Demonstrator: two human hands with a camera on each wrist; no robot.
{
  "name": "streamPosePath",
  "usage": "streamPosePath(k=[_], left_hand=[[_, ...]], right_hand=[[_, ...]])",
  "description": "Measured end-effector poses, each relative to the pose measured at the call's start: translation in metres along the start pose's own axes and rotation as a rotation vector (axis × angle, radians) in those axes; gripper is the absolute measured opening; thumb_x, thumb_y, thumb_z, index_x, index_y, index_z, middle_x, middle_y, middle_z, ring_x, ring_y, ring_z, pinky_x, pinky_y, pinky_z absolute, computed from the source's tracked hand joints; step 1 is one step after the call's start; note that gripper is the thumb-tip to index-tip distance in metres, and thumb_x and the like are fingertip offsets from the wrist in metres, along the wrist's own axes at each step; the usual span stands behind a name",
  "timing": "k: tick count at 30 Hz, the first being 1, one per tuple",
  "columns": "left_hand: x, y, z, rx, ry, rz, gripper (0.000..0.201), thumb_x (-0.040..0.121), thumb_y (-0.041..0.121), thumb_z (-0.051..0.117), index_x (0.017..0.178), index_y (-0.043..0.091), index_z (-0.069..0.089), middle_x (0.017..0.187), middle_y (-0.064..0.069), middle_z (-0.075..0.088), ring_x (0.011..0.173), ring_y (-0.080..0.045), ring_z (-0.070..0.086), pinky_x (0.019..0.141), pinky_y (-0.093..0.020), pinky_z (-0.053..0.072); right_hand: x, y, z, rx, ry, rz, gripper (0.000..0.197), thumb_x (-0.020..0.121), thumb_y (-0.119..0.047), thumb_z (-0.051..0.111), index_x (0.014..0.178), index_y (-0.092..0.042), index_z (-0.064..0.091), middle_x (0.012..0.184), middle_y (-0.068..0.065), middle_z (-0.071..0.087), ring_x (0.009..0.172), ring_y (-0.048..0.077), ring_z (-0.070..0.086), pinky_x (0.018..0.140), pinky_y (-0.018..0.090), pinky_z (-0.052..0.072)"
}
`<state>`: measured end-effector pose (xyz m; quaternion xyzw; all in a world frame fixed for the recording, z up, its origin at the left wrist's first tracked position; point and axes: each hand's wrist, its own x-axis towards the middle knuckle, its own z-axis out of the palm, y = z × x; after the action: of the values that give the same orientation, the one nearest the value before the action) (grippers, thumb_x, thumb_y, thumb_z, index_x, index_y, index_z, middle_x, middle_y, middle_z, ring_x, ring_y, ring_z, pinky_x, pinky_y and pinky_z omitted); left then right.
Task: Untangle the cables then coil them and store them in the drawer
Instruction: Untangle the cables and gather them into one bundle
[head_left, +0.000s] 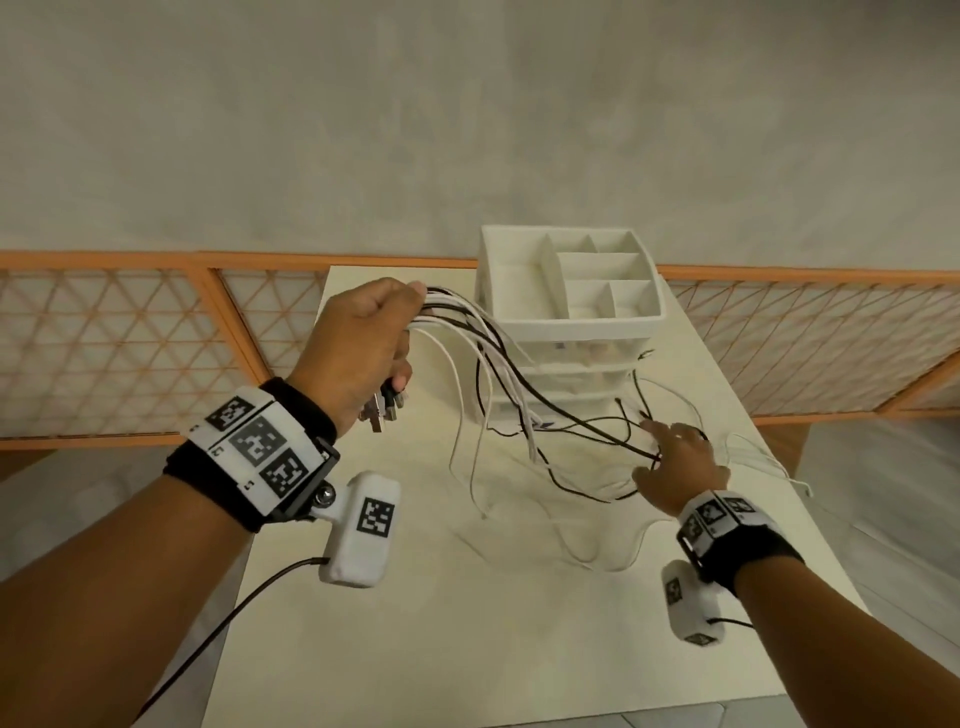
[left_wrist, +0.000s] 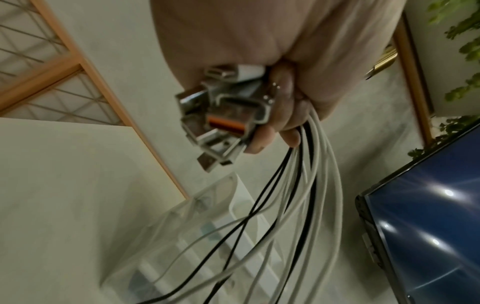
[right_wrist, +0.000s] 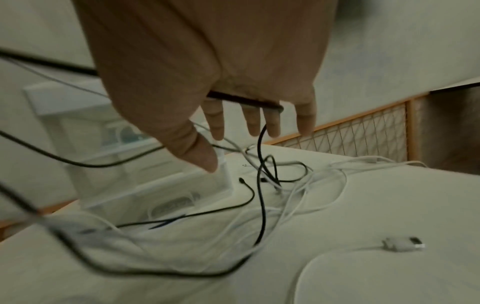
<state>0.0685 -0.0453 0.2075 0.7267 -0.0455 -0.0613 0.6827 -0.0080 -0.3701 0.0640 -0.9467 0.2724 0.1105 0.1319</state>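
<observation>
My left hand (head_left: 363, 343) is raised above the table and grips a bundle of several white and black cables (head_left: 483, 338) near their ends; their USB plugs (left_wrist: 221, 115) stick out of the fist (left_wrist: 272, 72). The cables droop to the right into a loose tangle (head_left: 587, 467) on the table in front of a white drawer unit (head_left: 571, 332). My right hand (head_left: 675, 462) hovers over the tangle with fingers spread and straight (right_wrist: 259, 121). A black cable (right_wrist: 262, 185) runs across those fingers and hangs down.
The drawer unit has an open divided tray (head_left: 587, 280) on top and stands at the far side of the pale table (head_left: 415, 623). A white plug (right_wrist: 402, 243) lies loose on the table. An orange lattice screen (head_left: 130, 338) runs behind. A dark monitor (left_wrist: 428, 226) shows in the left wrist view.
</observation>
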Motion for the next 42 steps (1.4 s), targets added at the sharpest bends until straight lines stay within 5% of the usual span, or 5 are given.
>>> streamPosePath(k=[14, 20, 29, 38, 42], left_hand=[[-0.009, -0.021, 0.024, 0.228, -0.254, 0.007, 0.031, 0.096, 0.028, 0.062, 0.088, -0.001, 0.066, 0.042, 0.007, 0.037, 0.038, -0.018, 0.038, 0.054, -0.035, 0.037], [-0.015, -0.022, 0.014, 0.261, -0.321, -0.003, 0.030, 0.094, 0.030, 0.066, 0.090, 0.000, 0.070, 0.042, 0.009, 0.042, 0.040, -0.019, 0.041, 0.057, -0.038, 0.039], [-0.020, -0.005, 0.016, 0.217, -0.390, 0.048, 0.017, 0.093, 0.022, 0.068, 0.077, 0.014, 0.070, 0.041, 0.010, 0.048, 0.038, -0.016, 0.040, 0.055, -0.037, 0.041], [-0.013, -0.008, 0.002, 0.207, -0.376, 0.016, 0.017, 0.088, 0.024, 0.074, 0.090, 0.007, 0.073, 0.048, 0.011, 0.050, 0.041, -0.017, 0.040, 0.044, -0.022, 0.037], [-0.013, -0.023, 0.006, 0.236, -0.319, -0.037, 0.015, 0.090, 0.030, 0.072, 0.082, 0.018, 0.073, 0.047, 0.010, 0.047, 0.043, -0.019, 0.042, 0.052, -0.029, 0.037]], right_hand=[[-0.073, -0.134, -0.076, 0.904, 0.052, -0.713, 0.005, 0.084, -0.009, 0.075, 0.087, -0.009, 0.070, 0.083, 0.011, 0.072, 0.072, 0.024, 0.067, 0.072, 0.041, 0.058], [-0.073, -0.130, -0.067, 0.979, -0.172, -0.734, 0.040, 0.080, 0.003, 0.070, 0.114, -0.016, 0.064, 0.099, 0.005, 0.067, 0.058, 0.018, 0.050, 0.061, 0.038, 0.049], [-0.054, -0.106, -0.037, 0.606, -0.319, -0.584, 0.006, 0.085, -0.012, 0.074, 0.081, -0.008, 0.073, 0.066, 0.002, 0.065, 0.059, 0.009, 0.050, 0.062, 0.022, 0.043], [0.004, -0.025, -0.023, 0.585, 0.561, 0.039, 0.026, 0.088, -0.008, 0.057, 0.108, -0.017, 0.070, 0.093, 0.008, 0.075, 0.095, 0.034, 0.067, 0.082, 0.030, 0.049], [-0.006, -0.032, -0.021, 0.162, -0.075, -0.207, 0.075, 0.082, -0.020, 0.073, 0.148, -0.032, 0.039, 0.122, 0.007, 0.055, 0.114, 0.030, 0.059, 0.088, 0.030, 0.045]])
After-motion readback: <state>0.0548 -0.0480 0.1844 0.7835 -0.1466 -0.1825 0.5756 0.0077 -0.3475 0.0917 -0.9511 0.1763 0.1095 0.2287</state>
